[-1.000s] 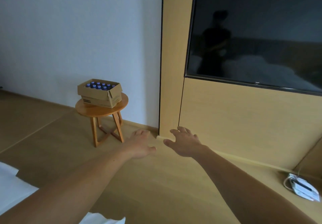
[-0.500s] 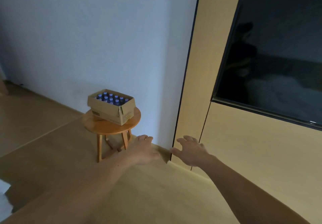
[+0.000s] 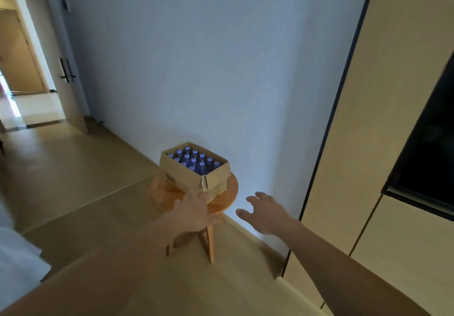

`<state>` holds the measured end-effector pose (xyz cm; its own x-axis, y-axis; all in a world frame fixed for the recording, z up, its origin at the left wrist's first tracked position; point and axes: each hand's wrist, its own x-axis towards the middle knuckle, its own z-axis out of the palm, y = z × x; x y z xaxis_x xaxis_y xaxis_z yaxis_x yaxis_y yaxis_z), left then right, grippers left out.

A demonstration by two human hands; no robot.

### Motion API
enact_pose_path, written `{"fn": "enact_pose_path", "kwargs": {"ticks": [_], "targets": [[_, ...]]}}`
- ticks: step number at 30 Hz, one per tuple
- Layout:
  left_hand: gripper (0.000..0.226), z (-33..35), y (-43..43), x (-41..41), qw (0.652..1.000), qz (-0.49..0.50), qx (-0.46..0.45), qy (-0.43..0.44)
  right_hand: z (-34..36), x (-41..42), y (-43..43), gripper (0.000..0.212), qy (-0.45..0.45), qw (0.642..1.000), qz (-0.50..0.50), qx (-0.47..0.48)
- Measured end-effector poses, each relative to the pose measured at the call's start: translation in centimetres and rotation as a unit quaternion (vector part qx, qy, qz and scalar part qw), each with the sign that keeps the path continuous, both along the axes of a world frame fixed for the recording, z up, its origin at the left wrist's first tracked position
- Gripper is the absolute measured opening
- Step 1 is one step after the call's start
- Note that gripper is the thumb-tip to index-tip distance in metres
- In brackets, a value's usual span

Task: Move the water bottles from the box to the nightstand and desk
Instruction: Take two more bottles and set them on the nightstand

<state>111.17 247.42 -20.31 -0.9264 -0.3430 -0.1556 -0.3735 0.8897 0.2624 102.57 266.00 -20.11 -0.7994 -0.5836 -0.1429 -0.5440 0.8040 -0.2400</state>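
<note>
Against the pale wall, on wood floor: a tall wood-panel unit to the right, and a small round stool just beside the skirting. An open cardboard box sits on the stool top, turned corner-on to the camera. The water bottles are inside it, upright and packed in rows, blue caps showing. None is out yet.

Both hands are empty. The right hand is spread wide, fingers apart, hovering beside the stool over the floor. The left hand is seen from the back, fingers relaxed and pointing at the box's near corner.

Step in hand, as I judge it: the reach for the first bottles. To do it well:
- come in over the rim, not at the cardboard wall
- take bottles from the near rows, one per hand, by the neck or shoulder
- lift straight up, since the packing looks tight
- keep weight off the box edge, as the stool is narrow-legged and could tip

Hard to make out:
- whether the left fingertips touch the box or only overlap it from this angle
- bottle bodies and labels, hidden by the box walls
- the exact count
- the nightstand and desk, which are not in view
</note>
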Motion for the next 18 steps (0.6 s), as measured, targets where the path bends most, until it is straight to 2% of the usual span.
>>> {"fn": "enact_pose_path", "kwargs": {"ticks": [4, 7, 9, 18], "targets": [[0.078, 0.4, -3.1, -3.9, 1.0, 0.03, 0.004, 0.003, 0.8, -5.1, -4.4, 0.068, 0.004, 0.999, 0.018, -0.032], [0.083, -0.8, -7.1, -7.2, 0.998, 0.061, 0.011, -0.006, -0.2, -9.1, -8.6, 0.058, -0.013, 0.999, 0.03, -0.018], [0.081, -1.5, -9.8, -9.6, 0.997, 0.079, 0.017, -0.002, -1.0, -12.2, -11.4, 0.06, -0.017, 0.999, 0.036, -0.015], [0.07, -2.9, -22.4, -23.2, 0.997, 0.07, 0.043, 0.005, -2.2, -25.6, -23.6, 0.058, -0.013, 0.999, 0.029, 0.007]]}}
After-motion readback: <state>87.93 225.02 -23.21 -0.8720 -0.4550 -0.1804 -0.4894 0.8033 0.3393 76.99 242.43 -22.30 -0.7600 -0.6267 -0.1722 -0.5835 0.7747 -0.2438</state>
